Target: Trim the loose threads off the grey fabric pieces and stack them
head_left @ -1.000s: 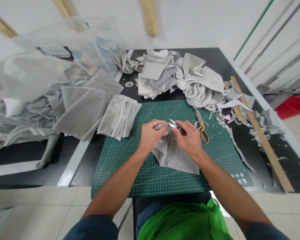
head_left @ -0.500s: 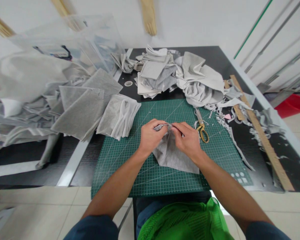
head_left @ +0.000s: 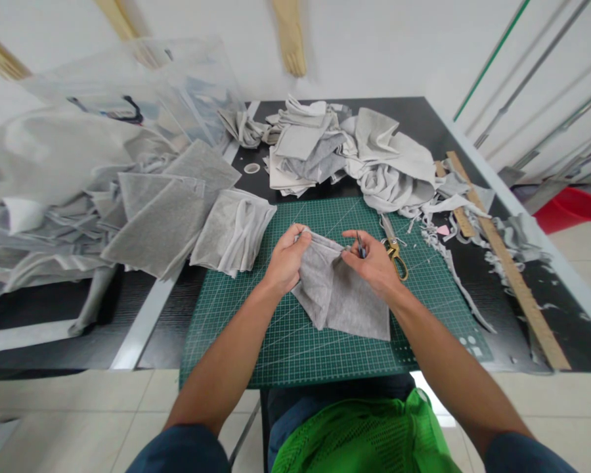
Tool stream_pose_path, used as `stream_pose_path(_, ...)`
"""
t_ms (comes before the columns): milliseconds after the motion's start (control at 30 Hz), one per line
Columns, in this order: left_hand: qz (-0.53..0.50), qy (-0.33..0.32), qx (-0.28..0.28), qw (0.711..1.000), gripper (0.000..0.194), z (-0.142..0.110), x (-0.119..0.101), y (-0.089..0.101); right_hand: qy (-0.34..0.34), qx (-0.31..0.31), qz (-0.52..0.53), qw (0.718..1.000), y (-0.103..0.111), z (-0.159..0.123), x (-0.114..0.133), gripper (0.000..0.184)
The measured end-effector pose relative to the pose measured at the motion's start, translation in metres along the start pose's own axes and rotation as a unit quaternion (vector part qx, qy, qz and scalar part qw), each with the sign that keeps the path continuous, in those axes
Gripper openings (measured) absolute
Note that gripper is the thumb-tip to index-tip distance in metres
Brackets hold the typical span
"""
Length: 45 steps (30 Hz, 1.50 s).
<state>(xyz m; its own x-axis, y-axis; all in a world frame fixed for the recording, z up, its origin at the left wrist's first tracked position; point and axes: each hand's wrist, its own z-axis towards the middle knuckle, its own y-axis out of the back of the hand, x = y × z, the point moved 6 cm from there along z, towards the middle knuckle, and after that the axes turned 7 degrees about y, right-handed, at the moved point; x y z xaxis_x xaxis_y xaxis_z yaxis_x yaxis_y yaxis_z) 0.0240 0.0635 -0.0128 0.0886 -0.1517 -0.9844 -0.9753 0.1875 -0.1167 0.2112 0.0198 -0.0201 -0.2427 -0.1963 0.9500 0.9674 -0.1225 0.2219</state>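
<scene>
A grey fabric piece [head_left: 357, 299] hangs between my hands, its lower part resting on the green cutting mat [head_left: 236, 328]. My left hand [head_left: 286, 256] is closed on the upper left end of its edge. My right hand [head_left: 370, 263] pinches the same edge farther right, between thumb and finger. Tucked in the right hand's fingers is a small dark pointed tool, apparently thread snips [head_left: 360, 246], tip upward. The edge stretches fairly straight from hand to hand. Just beyond the right hand lie gold-handled scissors [head_left: 396, 253] on the mat.
A folded pale-grey cloth stack [head_left: 234, 230] overlaps the mat's left side. Heaped grey fabric [head_left: 152, 217] covers the left, before a clear plastic box [head_left: 197, 85]. More cloth piles [head_left: 305, 144] stand at the back. Wooden rulers [head_left: 512, 276] and fabric scraps [head_left: 448, 263] lie right.
My hands have moved apart, drawing the fabric's upper edge out between them. The small dark tool now shows in my right hand. The view has shifted slightly.
</scene>
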Motion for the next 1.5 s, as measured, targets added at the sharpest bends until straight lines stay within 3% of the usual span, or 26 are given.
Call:
stream_pose_path(167, -0.089, 0.044, 0.063, 0.993, 0.034, -0.003, -0.005, -0.002, 0.076, 0.061, -0.074, 0.993, -0.001, 0.002, 0.007, 0.034)
stream_pose_path(300, -0.123, 0.042, 0.055, 0.99, 0.031, 0.002, -0.008, 0.006, 0.081, 0.088, -0.107, 0.987, 0.003, 0.005, 0.004, 0.013)
stream_pose_path(467, -0.138, 0.007, -0.039, 0.99, 0.026, 0.012, -0.005, 0.025, 0.059, 0.099, -0.174, 0.978, 0.011, 0.008, -0.001, 0.006)
stream_pose_path(600, -0.129, -0.018, -0.098, 0.987, 0.024, 0.015, -0.006, 0.035, 0.082, 0.098, -0.224, 0.966, 0.013, 0.009, -0.001, 0.004)
stream_pose_path(667, -0.09, -0.039, -0.103, 0.99, 0.023, 0.012, -0.012, 0.036, 0.096, 0.098, -0.245, 0.96, 0.013, 0.008, 0.001, 0.004)
stream_pose_path(767, 0.079, -0.09, -0.058, 0.991, 0.02, 0.003, -0.027, 0.026, 0.11, 0.108, -0.223, 0.963, 0.01, 0.006, 0.007, 0.005)
stream_pose_path(900, 0.307, -0.158, 0.055, 0.937, 0.044, -0.011, -0.029, -0.003, 0.124, 0.083, -0.181, 0.972, 0.01, 0.004, 0.015, 0.009)
stream_pose_path(967, 0.336, -0.156, 0.102, 0.923, 0.031, -0.015, -0.022, -0.014, 0.128, 0.061, -0.17, 0.975, 0.011, 0.003, 0.017, 0.013)
stream_pose_path(1033, 0.326, -0.141, 0.107, 0.929, 0.016, -0.015, -0.018, -0.016, 0.131, 0.047, -0.17, 0.976, 0.012, 0.003, 0.018, 0.015)
stream_pose_path(1200, 0.245, -0.129, 0.081, 0.958, 0.006, -0.005, -0.019, -0.005, 0.133, 0.04, -0.19, 0.972, 0.011, 0.003, 0.016, 0.014)
stream_pose_path(1367, 0.064, -0.061, 0.114, 0.99, 0.009, 0.003, -0.008, 0.006, 0.113, 0.01, -0.169, 0.979, 0.017, 0.005, 0.013, 0.015)
stream_pose_path(1500, 0.054, -0.004, 0.107, 0.993, 0.031, 0.002, 0.0, 0.006, 0.075, 0.009, -0.068, 0.995, 0.019, 0.005, 0.011, 0.014)
